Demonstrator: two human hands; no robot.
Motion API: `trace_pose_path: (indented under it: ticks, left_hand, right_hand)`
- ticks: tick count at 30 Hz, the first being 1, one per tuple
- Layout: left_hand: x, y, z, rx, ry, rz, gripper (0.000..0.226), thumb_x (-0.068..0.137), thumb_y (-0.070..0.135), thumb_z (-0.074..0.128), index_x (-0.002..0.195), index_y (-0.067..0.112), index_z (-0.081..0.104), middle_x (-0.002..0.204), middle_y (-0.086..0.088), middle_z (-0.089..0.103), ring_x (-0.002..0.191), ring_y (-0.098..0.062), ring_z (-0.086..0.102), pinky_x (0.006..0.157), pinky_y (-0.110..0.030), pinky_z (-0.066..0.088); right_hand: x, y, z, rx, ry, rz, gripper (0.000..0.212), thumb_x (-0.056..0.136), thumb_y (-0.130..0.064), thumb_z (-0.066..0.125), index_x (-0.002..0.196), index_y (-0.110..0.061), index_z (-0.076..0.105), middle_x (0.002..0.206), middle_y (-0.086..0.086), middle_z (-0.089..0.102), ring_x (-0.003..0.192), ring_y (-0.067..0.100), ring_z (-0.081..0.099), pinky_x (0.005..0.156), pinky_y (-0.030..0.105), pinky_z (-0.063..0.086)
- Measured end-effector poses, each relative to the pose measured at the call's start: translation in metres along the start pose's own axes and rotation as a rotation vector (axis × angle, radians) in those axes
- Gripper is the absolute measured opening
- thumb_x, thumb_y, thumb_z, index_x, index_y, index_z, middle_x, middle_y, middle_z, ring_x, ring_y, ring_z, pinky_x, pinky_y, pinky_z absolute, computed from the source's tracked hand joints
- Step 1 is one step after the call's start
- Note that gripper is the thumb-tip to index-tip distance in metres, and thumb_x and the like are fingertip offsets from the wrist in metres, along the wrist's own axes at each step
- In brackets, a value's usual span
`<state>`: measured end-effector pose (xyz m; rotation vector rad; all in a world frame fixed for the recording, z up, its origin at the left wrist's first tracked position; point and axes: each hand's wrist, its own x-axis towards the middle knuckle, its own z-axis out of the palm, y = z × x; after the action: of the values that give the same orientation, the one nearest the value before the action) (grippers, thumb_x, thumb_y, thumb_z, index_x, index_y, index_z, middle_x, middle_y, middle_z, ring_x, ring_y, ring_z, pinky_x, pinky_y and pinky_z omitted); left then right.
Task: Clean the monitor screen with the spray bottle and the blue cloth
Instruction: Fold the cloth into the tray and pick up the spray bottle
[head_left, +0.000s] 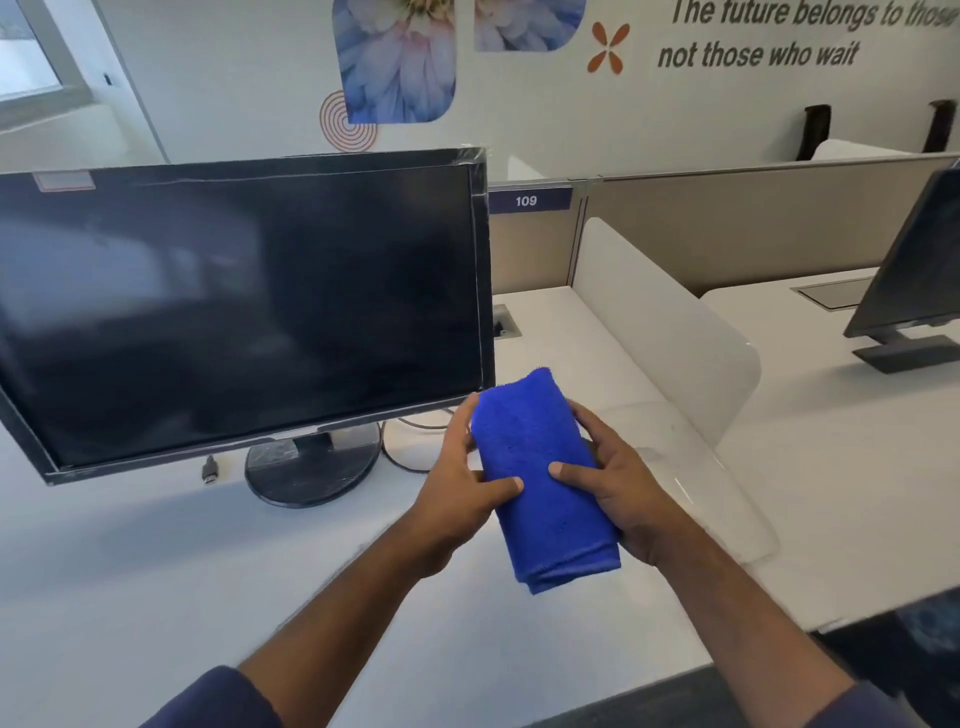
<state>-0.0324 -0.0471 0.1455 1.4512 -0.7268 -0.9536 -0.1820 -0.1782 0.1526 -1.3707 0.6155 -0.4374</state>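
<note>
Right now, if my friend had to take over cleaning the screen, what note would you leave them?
Left hand: grips the left edge of the folded blue cloth, thumb on top.
Right hand: grips the cloth's right edge, thumb on top.
The cloth is held above the white desk, just right of the monitor, below its lower right corner, not touching the screen.
The spray bottle is not in view.
Done: cloth picked up and folded. Whether the screen has been sprayed or wiped cannot be told.
Left: find the bottle, spray if needed, then wipe the dark screen with the cloth.
</note>
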Motion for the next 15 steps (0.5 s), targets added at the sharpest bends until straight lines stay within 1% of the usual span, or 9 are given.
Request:
trace_pose_path:
  ticks: [2, 5, 7, 9, 11, 13, 15]
  left_hand:
    - [0.011, 0.006, 0.022, 0.115, -0.018, 0.028, 0.084, 0.086, 0.006, 0.074, 0.147, 0.048, 0.034, 0.141, 0.015, 0.037, 0.113, -0.020, 0.063, 0.085, -0.036, 0.062]
    - [0.030, 0.012, 0.053, 0.213, -0.021, 0.040, 0.083, 0.084, 0.008, 0.076, 0.150, 0.040, 0.036, 0.142, 0.013, 0.037, 0.114, -0.017, 0.061, 0.083, -0.029, 0.060]
    - [0.042, 0.015, 0.073, 0.265, -0.029, 0.046, 0.086, 0.082, 0.010, 0.077, 0.151, 0.037, 0.035, 0.146, 0.008, 0.040, 0.117, -0.019, 0.060, 0.087, -0.031, 0.059]
    - [0.053, 0.014, 0.090, 0.340, -0.034, 0.045, 0.089, 0.079, 0.013, 0.079, 0.153, 0.034, 0.033, 0.148, 0.005, 0.042, 0.120, -0.021, 0.058, 0.093, -0.036, 0.058]
    - [0.063, 0.011, 0.107, 0.410, -0.040, 0.031, 0.094, 0.077, 0.015, 0.081, 0.154, 0.030, 0.031, 0.149, 0.003, 0.041, 0.121, -0.023, 0.057, 0.097, -0.039, 0.056]
    - [0.071, 0.007, 0.121, 0.465, -0.054, 0.007, 0.097, 0.075, 0.016, 0.083, 0.155, 0.027, 0.030, 0.150, 0.001, 0.041, 0.122, -0.024, 0.057, 0.098, -0.039, 0.055]
    - [0.077, 0.003, 0.132, 0.489, -0.072, -0.025, 0.097, 0.074, 0.016, 0.084, 0.155, 0.023, 0.030, 0.149, -0.001, 0.043, 0.120, -0.025, 0.058, 0.098, -0.039, 0.054]
  right_hand:
    - [-0.001, -0.009, -0.022, -0.042, 0.040, -0.047, 0.070, 0.088, -0.006, 0.070, 0.140, -0.045, 0.044, 0.121, 0.001, 0.069, 0.104, 0.027, 0.070, 0.085, 0.050, 0.059]
    - [-0.003, -0.018, -0.056, -0.072, 0.060, -0.082, 0.071, 0.089, -0.001, 0.066, 0.141, -0.044, 0.044, 0.121, -0.001, 0.070, 0.106, 0.025, 0.069, 0.087, 0.047, 0.058]
    - [-0.004, -0.020, -0.080, -0.090, 0.068, -0.081, 0.070, 0.090, 0.003, 0.062, 0.141, -0.043, 0.045, 0.122, -0.001, 0.069, 0.107, 0.025, 0.069, 0.089, 0.046, 0.057]
    - [-0.004, -0.018, -0.101, -0.125, 0.096, -0.072, 0.071, 0.089, 0.005, 0.061, 0.138, -0.045, 0.048, 0.122, 0.000, 0.069, 0.106, 0.024, 0.069, 0.089, 0.045, 0.058]
    - [-0.003, -0.014, -0.119, -0.167, 0.135, -0.057, 0.071, 0.089, 0.004, 0.062, 0.136, -0.047, 0.050, 0.120, 0.000, 0.068, 0.104, 0.021, 0.069, 0.085, 0.041, 0.059]
    - [-0.001, -0.008, -0.133, -0.223, 0.177, -0.032, 0.069, 0.088, 0.000, 0.065, 0.135, -0.048, 0.051, 0.117, 0.001, 0.067, 0.099, 0.017, 0.069, 0.077, 0.033, 0.059]
    - [0.000, 0.000, -0.145, -0.317, 0.230, 0.005, 0.066, 0.086, -0.005, 0.070, 0.134, -0.046, 0.053, 0.110, 0.005, 0.066, 0.094, 0.019, 0.069, 0.071, 0.028, 0.057]
